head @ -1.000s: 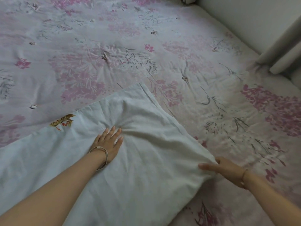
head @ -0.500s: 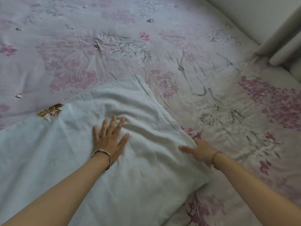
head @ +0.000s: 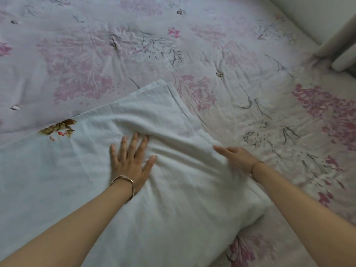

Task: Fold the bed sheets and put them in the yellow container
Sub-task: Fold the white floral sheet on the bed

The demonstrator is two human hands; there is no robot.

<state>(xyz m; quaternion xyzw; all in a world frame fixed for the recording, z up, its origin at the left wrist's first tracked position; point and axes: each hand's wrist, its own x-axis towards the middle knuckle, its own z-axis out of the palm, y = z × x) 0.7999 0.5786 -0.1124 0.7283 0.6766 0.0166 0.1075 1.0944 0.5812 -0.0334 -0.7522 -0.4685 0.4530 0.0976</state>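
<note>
Left hand and right hand press flat-fingered on the part-folded white bed sheet beneath; folding likely unfinished, yellow container unseen.

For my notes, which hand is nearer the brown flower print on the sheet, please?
Left: the left hand presses the sheet just right of the brown flower print; the right hand is farther right.
</note>
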